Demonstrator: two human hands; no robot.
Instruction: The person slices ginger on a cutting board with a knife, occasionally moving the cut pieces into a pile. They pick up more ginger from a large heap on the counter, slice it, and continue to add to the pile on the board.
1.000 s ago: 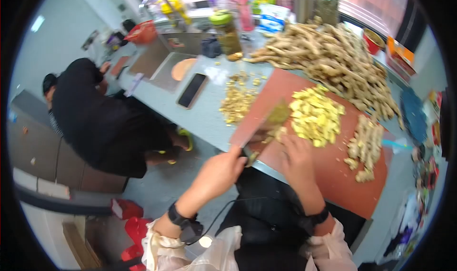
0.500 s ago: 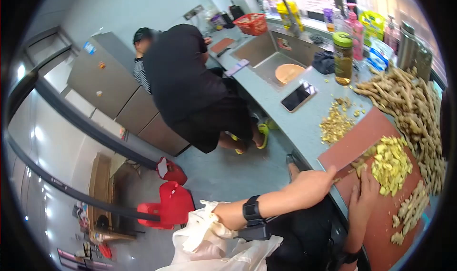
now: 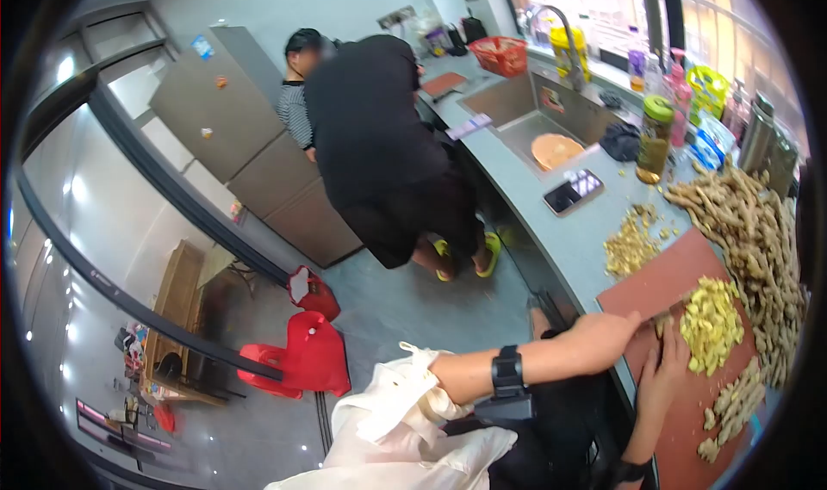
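My left hand (image 3: 612, 331), with a black band on its wrist, is closed around the handle of a knife (image 3: 674, 305), whose blade is seen nearly edge-on over the red-brown cutting board (image 3: 659, 275). Close beside the blade, my right hand (image 3: 662, 371) presses its fingertips on a small piece of ginger (image 3: 662, 321), mostly hidden by the fingers. Yellow sliced ginger (image 3: 713, 325) is heaped on the board just past the fingers. Nearer the board's lower right lie several peeled ginger pieces (image 3: 732, 404).
A large pile of unpeeled ginger (image 3: 736, 232) lies beyond the board. Ginger scraps (image 3: 633, 245), a phone (image 3: 573, 192) and a lidded bottle (image 3: 655, 141) are on the counter, near the sink (image 3: 521, 137). A person in black (image 3: 379, 128) bends over farther along; another stands behind.
My view has turned slightly, so the counter and people appear shifted rightward and lower. The knife and both hands stay at the same spot on the board.
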